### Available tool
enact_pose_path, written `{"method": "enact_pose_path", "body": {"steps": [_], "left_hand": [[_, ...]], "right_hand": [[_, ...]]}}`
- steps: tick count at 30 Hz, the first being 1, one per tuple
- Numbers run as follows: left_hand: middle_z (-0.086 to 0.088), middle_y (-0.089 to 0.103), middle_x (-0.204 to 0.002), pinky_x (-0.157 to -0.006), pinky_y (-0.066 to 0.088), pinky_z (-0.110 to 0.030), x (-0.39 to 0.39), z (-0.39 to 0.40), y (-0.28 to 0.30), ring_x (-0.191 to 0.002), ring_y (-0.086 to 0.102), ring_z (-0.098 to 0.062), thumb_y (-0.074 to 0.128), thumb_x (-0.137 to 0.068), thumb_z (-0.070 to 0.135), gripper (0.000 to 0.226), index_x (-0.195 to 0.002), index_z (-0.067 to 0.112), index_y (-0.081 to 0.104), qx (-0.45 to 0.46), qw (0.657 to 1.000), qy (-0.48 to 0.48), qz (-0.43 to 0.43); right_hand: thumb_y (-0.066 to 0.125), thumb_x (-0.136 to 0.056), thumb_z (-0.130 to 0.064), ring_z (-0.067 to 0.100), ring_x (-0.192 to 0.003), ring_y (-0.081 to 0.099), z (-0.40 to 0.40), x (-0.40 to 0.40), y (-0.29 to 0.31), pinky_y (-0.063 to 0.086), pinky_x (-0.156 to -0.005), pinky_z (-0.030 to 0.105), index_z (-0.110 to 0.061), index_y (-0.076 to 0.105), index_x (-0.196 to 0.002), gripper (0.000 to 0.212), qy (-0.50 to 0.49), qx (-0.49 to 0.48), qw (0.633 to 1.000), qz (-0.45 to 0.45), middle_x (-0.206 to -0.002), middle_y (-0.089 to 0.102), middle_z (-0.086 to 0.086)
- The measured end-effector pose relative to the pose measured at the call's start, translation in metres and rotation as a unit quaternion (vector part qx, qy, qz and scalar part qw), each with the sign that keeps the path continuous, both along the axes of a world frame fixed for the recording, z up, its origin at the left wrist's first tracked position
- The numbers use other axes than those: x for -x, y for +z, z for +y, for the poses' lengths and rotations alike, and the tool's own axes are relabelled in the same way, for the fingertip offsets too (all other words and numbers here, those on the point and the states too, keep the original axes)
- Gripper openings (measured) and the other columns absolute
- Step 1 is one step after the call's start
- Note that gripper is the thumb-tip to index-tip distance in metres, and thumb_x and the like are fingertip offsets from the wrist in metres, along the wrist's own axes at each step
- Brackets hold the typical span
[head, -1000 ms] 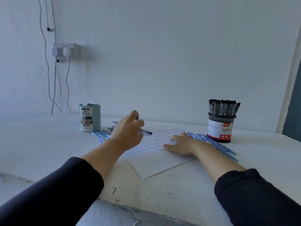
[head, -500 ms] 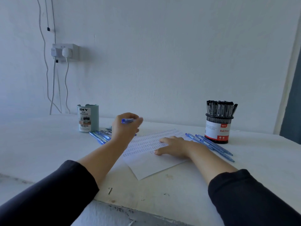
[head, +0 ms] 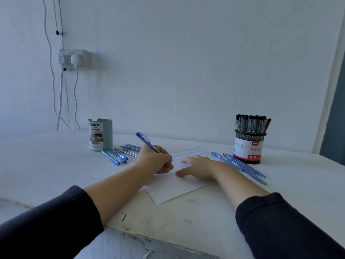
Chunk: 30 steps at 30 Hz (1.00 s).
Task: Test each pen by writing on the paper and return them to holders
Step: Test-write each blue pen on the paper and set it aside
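Note:
My left hand (head: 155, 161) grips a blue pen (head: 144, 140) in a writing hold, its tip down on the white paper (head: 173, 189), which carries rows of small blue marks. My right hand (head: 197, 166) lies flat on the paper with fingers spread. A pale green holder (head: 99, 134) labelled "desk organizer" stands at the back left, with several blue pens (head: 115, 156) lying beside it. A black mesh holder (head: 249, 148) full of black-capped pens stands at the right. More blue pens (head: 240, 165) lie in front of it.
The white table (head: 46, 165) has a worn front edge with scuffed paint. A wall socket (head: 74, 58) with plugs and hanging cables sits above the back left. A dark door edge (head: 336, 116) runs along the far right.
My left hand picked a blue pen from the pile near the green holder, turned it into a writing grip and lowered it onto the paper. My right hand stayed flat on the sheet.

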<state>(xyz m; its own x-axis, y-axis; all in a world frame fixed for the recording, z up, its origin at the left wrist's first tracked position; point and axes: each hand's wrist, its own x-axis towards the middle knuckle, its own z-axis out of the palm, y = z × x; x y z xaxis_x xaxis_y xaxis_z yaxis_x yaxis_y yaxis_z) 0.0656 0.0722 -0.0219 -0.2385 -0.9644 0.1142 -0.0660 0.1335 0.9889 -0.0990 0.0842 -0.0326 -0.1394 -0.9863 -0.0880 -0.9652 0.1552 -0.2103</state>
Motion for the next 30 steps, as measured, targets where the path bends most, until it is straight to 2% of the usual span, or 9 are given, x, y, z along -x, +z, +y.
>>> {"method": "enact_pose_path", "body": {"steps": [2, 5, 8, 12, 15, 18, 23, 30], "left_hand": [[-0.020, 0.064, -0.069, -0.053, 0.057, -0.026, 0.0000, 0.0013, -0.0004, -0.052, 0.064, -0.019, 0.064, -0.077, -0.009, 0.010, -0.077, -0.001, 0.060, 0.008, 1.000, 0.000, -0.019], [-0.016, 0.063, -0.061, -0.052, 0.056, -0.025, 0.0008, 0.0002, -0.0019, -0.053, 0.063, -0.021, 0.063, -0.075, -0.008, 0.010, -0.076, 0.001, 0.059, 0.017, 0.999, 0.013, -0.048], [-0.012, 0.061, -0.052, -0.048, 0.052, -0.023, 0.0019, 0.0000, -0.0034, -0.050, 0.059, -0.022, 0.062, -0.072, -0.006, 0.011, -0.069, 0.005, 0.058, 0.028, 0.996, 0.027, -0.082], [-0.009, 0.059, -0.047, -0.043, 0.046, -0.020, 0.0028, 0.0015, -0.0038, -0.042, 0.054, -0.019, 0.060, -0.070, -0.004, 0.008, -0.069, 0.003, 0.059, 0.050, 0.993, 0.041, -0.102], [-0.009, 0.057, -0.046, -0.043, 0.046, -0.020, 0.0034, 0.0029, -0.0048, -0.040, 0.052, -0.017, 0.060, -0.069, -0.004, 0.007, -0.070, 0.003, 0.060, 0.060, 0.990, 0.051, -0.112], [-0.010, 0.057, -0.047, -0.044, 0.046, -0.021, 0.0034, 0.0019, -0.0055, -0.040, 0.052, -0.017, 0.060, -0.068, -0.003, 0.007, -0.071, 0.003, 0.060, 0.061, 0.990, 0.063, -0.111], [-0.012, 0.058, -0.052, -0.047, 0.049, -0.022, 0.0042, 0.0004, -0.0065, -0.042, 0.054, -0.019, 0.061, -0.068, -0.003, 0.007, -0.073, 0.002, 0.061, 0.062, 0.990, 0.069, -0.108], [-0.010, 0.060, -0.051, -0.049, 0.050, -0.023, 0.0050, -0.0023, -0.0087, -0.044, 0.056, -0.020, 0.062, -0.068, -0.001, 0.006, -0.069, 0.004, 0.060, 0.070, 0.988, 0.068, -0.119]], "right_hand": [[0.045, -0.060, -0.076, 0.032, -0.144, 0.012, 0.0009, 0.0012, 0.0001, 0.014, -0.112, 0.057, -0.039, 0.022, -0.148, 0.098, 0.004, 0.000, 1.000, -0.004, -0.158, 0.015, 0.003], [0.050, -0.071, -0.074, 0.031, -0.144, 0.009, 0.0016, 0.0029, 0.0008, 0.012, -0.113, 0.057, -0.040, 0.022, -0.147, 0.088, 0.003, -0.005, 1.000, -0.012, -0.158, 0.013, 0.002], [0.046, -0.057, -0.078, 0.029, -0.145, 0.009, 0.0023, 0.0019, 0.0020, 0.012, -0.113, 0.056, -0.042, 0.022, -0.147, 0.100, -0.003, -0.013, 1.000, -0.013, -0.158, 0.014, 0.000], [0.044, -0.053, -0.077, 0.030, -0.144, 0.011, 0.0014, 0.0016, 0.0023, 0.013, -0.113, 0.056, -0.041, 0.023, -0.147, 0.103, -0.001, -0.011, 1.000, -0.012, -0.158, 0.014, 0.002], [0.048, -0.060, -0.077, 0.030, -0.145, 0.010, -0.0005, 0.0026, 0.0011, 0.013, -0.114, 0.056, -0.040, 0.022, -0.147, 0.098, 0.002, -0.010, 1.000, -0.020, -0.159, 0.013, 0.002], [0.045, -0.055, -0.078, 0.029, -0.145, 0.010, -0.0013, 0.0023, 0.0010, 0.013, -0.114, 0.055, -0.040, 0.022, -0.147, 0.102, 0.000, -0.012, 1.000, -0.018, -0.159, 0.013, 0.001], [0.051, -0.076, -0.071, 0.029, -0.145, 0.008, -0.0031, 0.0048, 0.0001, 0.012, -0.114, 0.055, -0.038, 0.021, -0.148, 0.085, 0.004, -0.004, 1.000, -0.022, -0.159, 0.010, 0.002], [0.051, -0.078, -0.069, 0.029, -0.145, 0.010, -0.0018, 0.0046, 0.0003, 0.014, -0.115, 0.053, -0.037, 0.022, -0.149, 0.083, 0.009, 0.000, 1.000, -0.024, -0.159, 0.011, 0.002]]}}
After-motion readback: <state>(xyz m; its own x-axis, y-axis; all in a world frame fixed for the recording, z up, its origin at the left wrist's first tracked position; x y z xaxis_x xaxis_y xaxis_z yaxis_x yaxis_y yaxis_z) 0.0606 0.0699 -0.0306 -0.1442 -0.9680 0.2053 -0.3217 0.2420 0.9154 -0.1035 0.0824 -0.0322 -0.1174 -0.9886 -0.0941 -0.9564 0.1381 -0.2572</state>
